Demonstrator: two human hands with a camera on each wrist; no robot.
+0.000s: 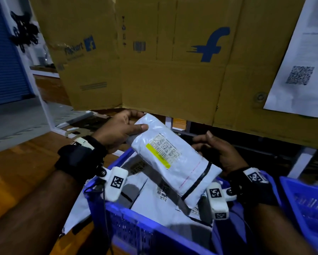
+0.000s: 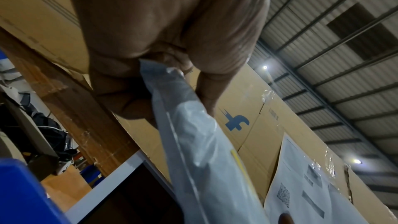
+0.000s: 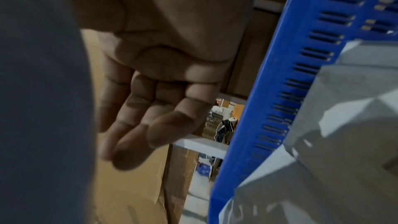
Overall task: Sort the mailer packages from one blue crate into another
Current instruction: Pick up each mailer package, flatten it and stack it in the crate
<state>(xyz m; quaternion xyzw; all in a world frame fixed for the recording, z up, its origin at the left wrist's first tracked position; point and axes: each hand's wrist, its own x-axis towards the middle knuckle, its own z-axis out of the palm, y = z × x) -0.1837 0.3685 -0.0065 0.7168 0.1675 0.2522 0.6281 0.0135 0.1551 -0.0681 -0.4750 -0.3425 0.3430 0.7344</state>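
Note:
A white mailer (image 1: pixel 172 155) with a barcode label and a yellow stripe is held tilted above the near blue crate (image 1: pixel 136 218). My left hand (image 1: pixel 138 122) pinches its far left end, thumb on top and fingers behind; the left wrist view shows that same hand (image 2: pixel 163 40) clamped on the mailer's edge (image 2: pixel 200 142). My right hand (image 1: pixel 204 142) hovers beside the mailer's right edge. In the right wrist view its fingers (image 3: pixel 150 117) are loose and hold nothing. Several more mailers (image 1: pixel 154 199) lie in the crate below.
A second blue crate (image 1: pixel 305 199) stands at the right edge. A tall cardboard wall (image 1: pixel 172 61) with a blue logo rises close behind the hands, with a printed sheet (image 1: pixel 301 70) taped to it. A wooden surface (image 1: pixel 16 172) lies to the left.

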